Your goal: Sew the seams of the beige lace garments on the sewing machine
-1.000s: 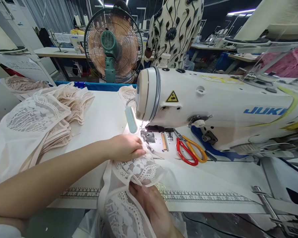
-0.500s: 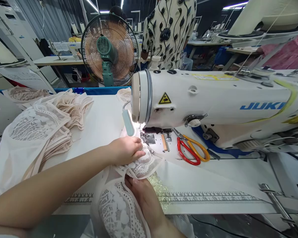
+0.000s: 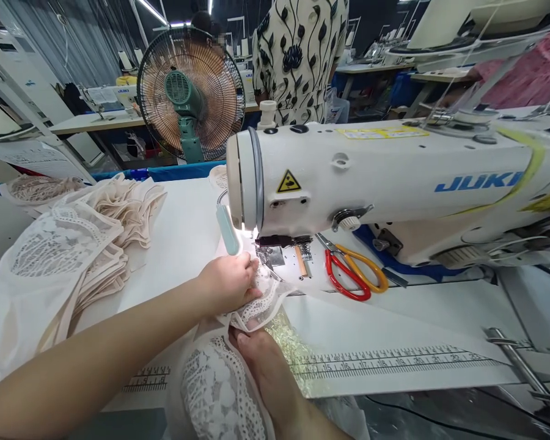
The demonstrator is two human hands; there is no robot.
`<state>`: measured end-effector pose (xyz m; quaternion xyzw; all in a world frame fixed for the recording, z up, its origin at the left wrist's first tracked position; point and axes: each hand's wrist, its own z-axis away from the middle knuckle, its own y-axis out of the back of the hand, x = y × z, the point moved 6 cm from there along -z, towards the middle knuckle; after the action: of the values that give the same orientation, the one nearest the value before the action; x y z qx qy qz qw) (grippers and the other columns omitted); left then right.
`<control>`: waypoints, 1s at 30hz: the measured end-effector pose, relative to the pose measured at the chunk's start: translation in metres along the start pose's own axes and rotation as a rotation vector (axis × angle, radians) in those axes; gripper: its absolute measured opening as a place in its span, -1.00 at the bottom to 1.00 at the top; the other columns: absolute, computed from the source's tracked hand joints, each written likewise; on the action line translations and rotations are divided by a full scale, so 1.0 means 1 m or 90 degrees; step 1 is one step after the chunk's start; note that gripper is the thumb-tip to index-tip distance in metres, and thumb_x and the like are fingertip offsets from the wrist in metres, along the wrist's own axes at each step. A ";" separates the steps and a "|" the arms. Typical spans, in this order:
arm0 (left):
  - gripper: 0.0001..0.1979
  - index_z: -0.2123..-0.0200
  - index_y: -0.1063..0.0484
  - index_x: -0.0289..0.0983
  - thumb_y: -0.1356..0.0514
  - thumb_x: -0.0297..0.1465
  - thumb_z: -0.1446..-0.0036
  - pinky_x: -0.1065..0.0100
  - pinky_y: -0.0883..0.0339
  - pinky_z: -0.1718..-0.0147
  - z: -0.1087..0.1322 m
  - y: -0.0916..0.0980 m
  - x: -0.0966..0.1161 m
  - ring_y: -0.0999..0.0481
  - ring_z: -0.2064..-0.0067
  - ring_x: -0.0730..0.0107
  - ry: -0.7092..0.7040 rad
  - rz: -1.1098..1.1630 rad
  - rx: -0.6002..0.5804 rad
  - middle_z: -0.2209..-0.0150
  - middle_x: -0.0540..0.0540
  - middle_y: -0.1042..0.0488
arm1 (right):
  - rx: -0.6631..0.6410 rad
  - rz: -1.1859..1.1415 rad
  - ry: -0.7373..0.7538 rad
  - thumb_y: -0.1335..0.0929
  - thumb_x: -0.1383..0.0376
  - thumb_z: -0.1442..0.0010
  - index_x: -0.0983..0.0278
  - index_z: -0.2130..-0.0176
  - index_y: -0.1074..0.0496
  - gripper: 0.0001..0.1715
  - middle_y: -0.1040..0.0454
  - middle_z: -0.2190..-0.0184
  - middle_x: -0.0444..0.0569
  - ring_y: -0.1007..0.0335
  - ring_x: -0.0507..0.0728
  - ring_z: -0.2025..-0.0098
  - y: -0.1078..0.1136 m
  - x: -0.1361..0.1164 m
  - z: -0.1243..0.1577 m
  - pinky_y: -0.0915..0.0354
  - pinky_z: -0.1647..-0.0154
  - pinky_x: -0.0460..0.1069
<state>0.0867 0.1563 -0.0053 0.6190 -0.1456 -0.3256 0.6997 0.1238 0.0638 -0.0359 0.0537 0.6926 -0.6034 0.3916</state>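
spilling nearest us, the lace garment (image 3: 220, 391) sits at nine o'clock of the right hand (image 3: 270, 366), which is pinched closed on its edge, and runs on up to twelve! at eleven, the left hand (image 3: 227, 282) curls over the lace garment's upper stretch; pinching or pressing, can't tell. scissors (image 3: 333, 249) at its three o'clock, sewing machine (image 3: 371, 177) towards two, and beyond the machine's ten, the green-backed fan (image 3: 190, 98).

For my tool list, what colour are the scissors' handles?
One red handle, one orange handle, shown in the head view.
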 end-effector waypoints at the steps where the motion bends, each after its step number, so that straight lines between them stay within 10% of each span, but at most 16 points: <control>1: -0.39 -0.10 -0.24 -0.42 0.00 -0.08 -0.16 0.33 -0.20 0.56 0.000 -0.002 -0.001 -0.41 0.31 0.18 -0.001 -0.007 -0.004 0.20 -0.26 -0.37 | 0.003 0.006 -0.010 -0.31 0.12 -0.07 0.19 0.13 -0.45 -0.63 -0.52 0.21 -0.05 -0.38 0.25 0.06 0.000 0.001 0.000 -0.26 0.04 0.11; 11: -0.49 -0.14 -0.22 -0.19 -0.13 -0.26 -0.11 0.38 -0.22 0.52 0.005 0.002 -0.025 -0.45 0.37 0.29 -0.067 0.022 -0.022 -0.03 -0.28 -0.33 | -0.003 0.143 -0.016 -0.26 -0.01 -0.14 0.15 0.00 -0.35 -0.51 -0.48 0.14 0.01 -0.41 0.19 0.11 0.004 0.003 0.020 -0.31 0.08 0.10; 21: -0.66 0.09 -0.40 -0.28 -0.13 -0.55 -0.01 0.01 0.01 -0.18 0.050 0.008 0.035 -0.20 -0.18 0.11 -0.223 0.165 0.023 -0.11 -0.16 -0.33 | -0.028 1.437 0.355 -0.23 0.51 -0.09 0.25 0.02 -0.38 -0.53 -0.41 0.12 0.15 -0.33 0.23 0.18 0.039 -0.093 0.008 -0.34 0.33 0.08; 30: -0.70 0.07 -0.31 -0.33 -0.04 -0.46 -0.10 0.11 -0.02 -0.18 0.059 -0.010 0.042 -0.35 -0.02 0.25 -0.158 0.236 0.170 0.00 -0.16 -0.39 | -0.198 1.429 0.421 -0.31 0.48 -0.12 0.26 0.36 -0.47 -0.82 -0.53 0.35 -0.06 -0.35 0.11 0.30 0.038 -0.083 -0.001 -0.31 0.31 -0.01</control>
<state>0.0797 0.0834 -0.0117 0.6240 -0.3828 -0.2430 0.6364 0.2010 0.1073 -0.0160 0.7382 0.3913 0.2131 0.5066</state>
